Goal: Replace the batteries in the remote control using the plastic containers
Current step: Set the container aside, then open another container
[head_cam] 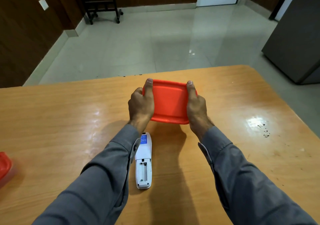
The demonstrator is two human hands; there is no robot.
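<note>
A plastic container with a red lid (170,101) is at the middle of the wooden table (52,120). My left hand (141,106) grips its left side and my right hand (196,107) grips its right side, both thumbs pressed on top of the lid. The container's body is hidden under the lid and hands. A white remote control (143,162) lies face down on the table just nearer to me, between my forearms, with its battery compartment open and empty.
A second container with a red lid (5,165) sits at the table's left edge, partly cut off. Beyond the table's far edge is tiled floor, with a dark wheeled stand (102,8) at the back left and a grey cabinet (297,39) at the right.
</note>
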